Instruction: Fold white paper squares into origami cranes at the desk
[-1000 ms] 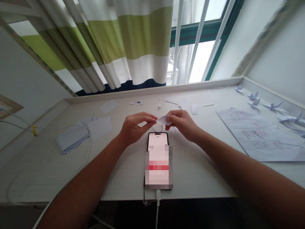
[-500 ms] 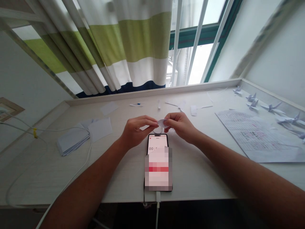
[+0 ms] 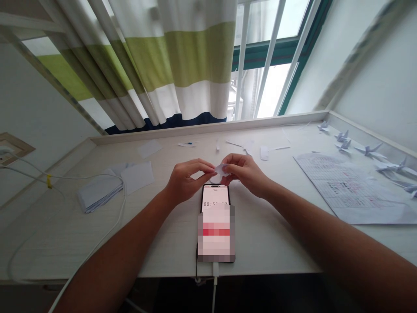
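A small folded piece of white paper (image 3: 220,169) is held in the air between both hands, above the desk. My left hand (image 3: 188,180) pinches its left end between thumb and fingertips. On the other side, my right hand (image 3: 244,174) grips the right end with thumb and bent fingers, which cover part of the paper. Just below the hands lies a phone (image 3: 215,195) with a lit screen, partly blurred out, and a white cable (image 3: 215,269) plugged into its near end.
Several folded paper cranes (image 3: 369,150) line the right edge of the desk (image 3: 270,243). A printed sheet (image 3: 342,187) lies before them. White paper sheets (image 3: 99,191) are stacked at left beside a looping cable (image 3: 122,204). Paper scraps (image 3: 264,152) lie beyond my hands.
The right fingers have shifted slightly on the folded paper, and the paper's visible outline looks more angular. My left hand has barely moved. The whole view has tilted a little.
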A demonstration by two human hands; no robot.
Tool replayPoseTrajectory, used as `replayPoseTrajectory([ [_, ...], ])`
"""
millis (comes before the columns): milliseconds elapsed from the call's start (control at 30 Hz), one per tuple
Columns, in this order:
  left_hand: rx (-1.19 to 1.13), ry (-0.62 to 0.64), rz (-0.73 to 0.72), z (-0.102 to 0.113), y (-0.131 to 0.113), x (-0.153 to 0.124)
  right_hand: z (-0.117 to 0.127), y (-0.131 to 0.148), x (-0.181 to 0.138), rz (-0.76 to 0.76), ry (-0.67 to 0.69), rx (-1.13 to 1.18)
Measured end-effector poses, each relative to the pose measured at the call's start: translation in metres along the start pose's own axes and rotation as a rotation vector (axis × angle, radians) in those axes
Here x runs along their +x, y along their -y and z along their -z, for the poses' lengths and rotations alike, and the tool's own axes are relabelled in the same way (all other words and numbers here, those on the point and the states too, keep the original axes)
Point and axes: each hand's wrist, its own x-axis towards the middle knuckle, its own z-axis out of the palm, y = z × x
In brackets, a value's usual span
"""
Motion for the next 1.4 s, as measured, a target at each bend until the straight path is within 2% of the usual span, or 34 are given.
replayPoseTrajectory([
  [133, 0.015, -0.002, 0.042, -0.001, 0.003, -0.001, -0.002, 0.0, -0.003, 0.18, -0.109, -0.171],
  [300, 0.015, -0.026, 0.068, 0.002, 0.004, 0.0, 0.005, 0.003, -0.007, 0.493, 0.051, -0.56],
  [400, -0.005, -0.044, 0.136, 0.004, 0.003, 0.001, 0.013, 0.003, -0.005, 0.613, 0.103, -0.702],
  [633, -0.329, -0.047, 0.563, 0.002, 0.001, 0.001, 0.021, 0.002, 0.0, 0.648, 0.049, -0.769],
  [933, -0.558, -0.014, 0.702, 0.004, -0.001, 0.006, 0.018, 0.005, -0.001, 0.613, -0.018, -0.726],
  [1100, -0.523, -0.011, 0.668, 0.005, 0.001, 0.005, 0.017, 0.005, -0.001, 0.547, -0.034, -0.599],
  [1200, -0.421, -0.033, 0.59, 0.003, 0.005, 0.002, 0.017, 0.007, -0.001, 0.483, -0.036, -0.506],
  [1267, -0.307, -0.045, 0.475, 0.001, 0.007, 0.001, 0.017, 0.009, -0.001, 0.443, -0.042, -0.478],
  [1400, -0.072, -0.004, 0.124, 0.001, 0.009, 0.0, 0.014, 0.01, -0.001, 0.41, -0.009, -0.43],
])
